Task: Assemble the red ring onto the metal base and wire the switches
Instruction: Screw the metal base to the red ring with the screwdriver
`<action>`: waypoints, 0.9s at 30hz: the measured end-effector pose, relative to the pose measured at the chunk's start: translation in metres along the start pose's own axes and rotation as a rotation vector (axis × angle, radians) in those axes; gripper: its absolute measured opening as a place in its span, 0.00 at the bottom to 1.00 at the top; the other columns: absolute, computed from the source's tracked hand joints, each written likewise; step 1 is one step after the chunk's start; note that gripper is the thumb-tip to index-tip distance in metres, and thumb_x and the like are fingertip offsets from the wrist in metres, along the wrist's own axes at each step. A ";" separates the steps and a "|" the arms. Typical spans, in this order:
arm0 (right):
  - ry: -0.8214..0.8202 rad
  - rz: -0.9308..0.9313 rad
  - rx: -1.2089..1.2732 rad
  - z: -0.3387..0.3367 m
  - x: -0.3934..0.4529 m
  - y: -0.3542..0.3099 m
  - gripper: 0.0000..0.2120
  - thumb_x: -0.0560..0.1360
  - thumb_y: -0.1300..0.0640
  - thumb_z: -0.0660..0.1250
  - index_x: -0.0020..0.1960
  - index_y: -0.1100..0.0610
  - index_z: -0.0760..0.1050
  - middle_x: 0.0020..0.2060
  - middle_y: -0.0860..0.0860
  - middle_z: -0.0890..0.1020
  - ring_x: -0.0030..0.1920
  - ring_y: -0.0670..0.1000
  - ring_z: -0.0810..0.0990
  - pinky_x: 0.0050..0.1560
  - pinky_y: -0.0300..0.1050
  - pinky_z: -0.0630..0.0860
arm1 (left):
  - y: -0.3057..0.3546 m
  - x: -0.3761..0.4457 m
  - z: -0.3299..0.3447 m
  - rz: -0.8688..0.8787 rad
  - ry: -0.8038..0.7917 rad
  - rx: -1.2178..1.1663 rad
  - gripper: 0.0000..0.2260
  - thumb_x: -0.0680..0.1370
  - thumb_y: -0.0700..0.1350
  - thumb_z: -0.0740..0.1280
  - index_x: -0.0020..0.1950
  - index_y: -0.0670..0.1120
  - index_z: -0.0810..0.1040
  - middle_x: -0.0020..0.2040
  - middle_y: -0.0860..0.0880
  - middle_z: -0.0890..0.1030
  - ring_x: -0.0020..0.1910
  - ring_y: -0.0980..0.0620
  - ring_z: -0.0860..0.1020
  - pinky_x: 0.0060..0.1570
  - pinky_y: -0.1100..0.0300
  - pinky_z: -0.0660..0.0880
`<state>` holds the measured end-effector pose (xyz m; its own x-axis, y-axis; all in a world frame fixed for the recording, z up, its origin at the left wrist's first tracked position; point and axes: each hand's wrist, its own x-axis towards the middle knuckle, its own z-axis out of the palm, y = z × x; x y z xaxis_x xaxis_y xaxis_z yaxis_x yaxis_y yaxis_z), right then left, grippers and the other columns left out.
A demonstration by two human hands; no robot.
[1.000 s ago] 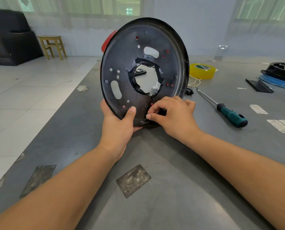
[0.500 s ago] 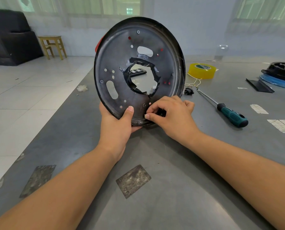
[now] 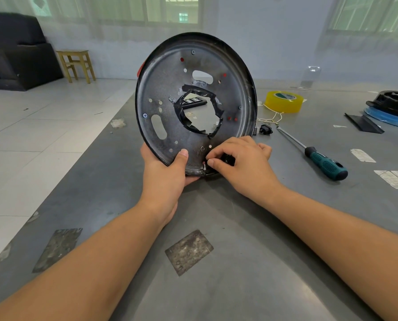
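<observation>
Slightly turned since earlier, the round grey metal base (image 3: 194, 105) is held on edge by the left hand (image 3: 164, 169); the right hand (image 3: 240, 163) pinches a small black part (image 3: 228, 159) at the frame's centre, best seated squarely.

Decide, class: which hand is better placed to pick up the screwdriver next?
Right, probably. The screwdriver lies on the right hand's side, while the left hand grips the upright metal base, steadying it.
</observation>
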<state>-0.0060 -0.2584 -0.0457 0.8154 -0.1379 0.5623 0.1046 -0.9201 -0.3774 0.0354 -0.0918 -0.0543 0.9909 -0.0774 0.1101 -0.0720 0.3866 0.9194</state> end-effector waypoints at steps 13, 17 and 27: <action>0.028 0.068 -0.088 0.007 0.001 -0.008 0.14 0.69 0.32 0.68 0.37 0.41 0.79 0.35 0.38 0.78 0.50 0.42 0.69 0.46 0.48 0.51 | 0.000 -0.002 0.001 0.005 0.008 0.041 0.23 0.83 0.35 0.68 0.74 0.49 0.64 0.62 0.50 0.81 0.52 0.53 0.86 0.40 0.52 0.85; 0.033 0.054 -0.139 0.010 0.000 -0.012 0.10 0.71 0.38 0.69 0.38 0.43 0.80 0.35 0.39 0.78 0.51 0.44 0.70 0.46 0.49 0.51 | -0.001 -0.002 0.001 0.012 0.009 0.071 0.24 0.83 0.36 0.69 0.75 0.49 0.63 0.64 0.49 0.81 0.53 0.51 0.86 0.41 0.51 0.85; 0.041 0.004 0.171 -0.011 0.000 -0.007 0.02 0.79 0.54 0.69 0.48 0.52 0.78 0.39 0.45 0.83 0.41 0.46 0.79 0.48 0.50 0.77 | 0.002 -0.001 0.000 -0.020 0.017 0.013 0.21 0.82 0.36 0.69 0.70 0.52 0.66 0.64 0.50 0.80 0.53 0.52 0.86 0.42 0.48 0.86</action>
<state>-0.0132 -0.2559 -0.0348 0.7922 -0.1593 0.5891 0.1997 -0.8446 -0.4968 0.0342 -0.0911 -0.0523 0.9940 -0.0693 0.0849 -0.0532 0.3728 0.9264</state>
